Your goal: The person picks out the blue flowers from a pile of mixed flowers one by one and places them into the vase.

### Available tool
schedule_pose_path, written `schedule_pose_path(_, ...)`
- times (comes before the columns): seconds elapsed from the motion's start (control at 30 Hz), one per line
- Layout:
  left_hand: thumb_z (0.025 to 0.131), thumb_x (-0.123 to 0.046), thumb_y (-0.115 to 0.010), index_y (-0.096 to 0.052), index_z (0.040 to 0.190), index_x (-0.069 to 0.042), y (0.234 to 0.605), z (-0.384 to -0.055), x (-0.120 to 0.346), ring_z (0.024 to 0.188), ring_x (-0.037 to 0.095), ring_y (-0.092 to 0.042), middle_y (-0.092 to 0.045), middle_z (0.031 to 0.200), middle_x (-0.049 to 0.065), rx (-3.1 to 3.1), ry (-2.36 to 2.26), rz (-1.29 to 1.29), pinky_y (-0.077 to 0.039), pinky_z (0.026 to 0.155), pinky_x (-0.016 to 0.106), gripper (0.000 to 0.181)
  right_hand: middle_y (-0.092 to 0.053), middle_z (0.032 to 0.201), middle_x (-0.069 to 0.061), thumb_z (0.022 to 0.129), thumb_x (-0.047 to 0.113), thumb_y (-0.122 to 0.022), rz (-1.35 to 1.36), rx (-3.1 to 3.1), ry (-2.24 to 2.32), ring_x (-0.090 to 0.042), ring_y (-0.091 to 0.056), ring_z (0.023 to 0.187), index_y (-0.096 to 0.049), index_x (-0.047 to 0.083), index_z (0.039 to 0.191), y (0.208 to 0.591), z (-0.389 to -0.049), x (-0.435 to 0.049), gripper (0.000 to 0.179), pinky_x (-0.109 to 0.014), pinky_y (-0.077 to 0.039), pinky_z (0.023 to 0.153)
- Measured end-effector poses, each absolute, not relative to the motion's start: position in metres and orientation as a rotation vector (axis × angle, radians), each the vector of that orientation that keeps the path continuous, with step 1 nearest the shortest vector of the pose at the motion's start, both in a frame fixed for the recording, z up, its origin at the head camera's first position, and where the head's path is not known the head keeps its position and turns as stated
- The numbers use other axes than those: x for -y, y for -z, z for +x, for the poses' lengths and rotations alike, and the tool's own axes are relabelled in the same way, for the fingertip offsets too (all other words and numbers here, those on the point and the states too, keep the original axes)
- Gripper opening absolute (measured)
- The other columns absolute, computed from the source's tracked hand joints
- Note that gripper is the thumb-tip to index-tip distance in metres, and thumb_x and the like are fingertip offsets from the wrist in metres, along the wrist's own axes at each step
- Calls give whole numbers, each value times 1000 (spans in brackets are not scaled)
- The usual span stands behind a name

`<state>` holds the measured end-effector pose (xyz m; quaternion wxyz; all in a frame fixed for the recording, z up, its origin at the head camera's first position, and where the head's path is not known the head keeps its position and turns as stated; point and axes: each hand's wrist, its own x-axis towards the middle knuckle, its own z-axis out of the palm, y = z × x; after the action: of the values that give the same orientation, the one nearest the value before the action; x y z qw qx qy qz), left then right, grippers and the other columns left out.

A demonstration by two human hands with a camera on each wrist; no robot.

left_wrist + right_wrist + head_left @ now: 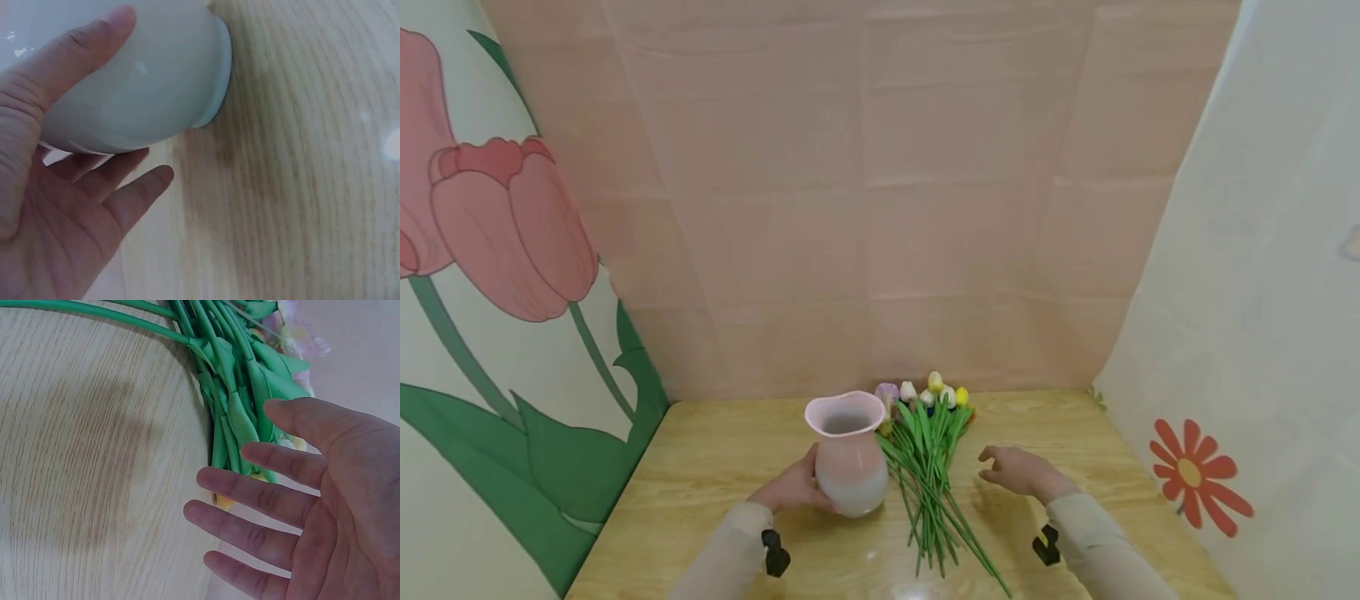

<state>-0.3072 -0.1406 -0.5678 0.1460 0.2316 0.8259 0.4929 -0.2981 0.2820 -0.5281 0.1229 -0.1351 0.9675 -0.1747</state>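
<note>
My left hand [799, 485] grips a pink-and-white vase [852, 475] with a wavy, flared rim, holding it round its lower left side. In the left wrist view the thumb [94, 47] lies across the glossy belly of the vase [156, 69], and fingers reach round its other side. The vase's foot shows close to the wood. Right of the vase lies a bunch of artificial tulips [928, 450], green stems towards me, white, yellow and purple heads at the back. Beside them my right hand [1018, 471] hovers with fingers spread, holding nothing; its fingertips overlap the leaves [240, 425] in the right wrist view.
Everything stands on a light wooden table [715, 450]. A pinkish backdrop [865, 208] rises behind the far edge. Printed sheets flank it, with large tulips [512, 225] on the left and a red flower [1189, 472] on the right.
</note>
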Motion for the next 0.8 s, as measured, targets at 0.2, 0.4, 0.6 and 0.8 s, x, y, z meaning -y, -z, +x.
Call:
schedule_pose_path(0.2,63,-11,-90,-25,144,-2,554,-306,137,127,31,-46,-48,139,16,-2366,-1372,678,-33,107,49,104,-69,105,-10,93,32,-63,-393,-2814,512,-26,-66,93,-61,10,119,528,-299,-279,34,-48,-51,80)
schedule_pose_path(0.4,63,-8,-89,-25,144,-2,547,-306,137,127,30,-46,-47,139,15,-2365,-1355,667,-33,107,50,103,-70,103,-10,93,32,-63,-406,-2822,484,-26,-66,92,-61,10,119,528,-301,-273,34,-48,-51,80)
schedule_pose_path(0.6,63,-10,-90,-24,144,-3,549,-306,138,128,30,-45,-46,141,14,-2361,-1348,656,-33,107,52,104,-70,100,-8,93,34,-63,-443,-2843,432,-24,-66,89,-62,11,118,521,-302,-257,35,-47,-52,78)
schedule_pose_path(0.8,63,-12,-90,-24,145,-5,553,-307,139,129,31,-45,-46,141,14,-2365,-1346,657,-32,108,54,105,-68,84,-1,91,26,-64,-498,-3016,283,-15,-62,72,-65,12,109,527,-301,-230,23,-39,-49,61)
